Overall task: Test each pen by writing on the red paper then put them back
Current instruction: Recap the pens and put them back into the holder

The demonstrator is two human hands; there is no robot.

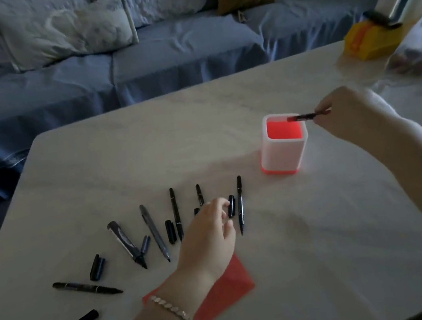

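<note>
right hand: fingertips pinch one end of a pen, other fingers curled in
pen: roughly level, free end over the far-right rim of the holder, not down inside
holder: white, red inside and at the base, upright on table, right of the pen row
left hand: fingers loosely curled, holds nothing; fingertips just beside a cap, can't tell if touching
pens: six, uncapped, fanned out flat on table left of holder; one partly hidden behind left hand
caps: loose, lying among the pens
paper: red, flat near the front edge, under left wrist, mostly covered
bracelet: on left wrist
sofa: blue cover, cushions, behind table
far right corner: yellow box, rest blurred
</note>
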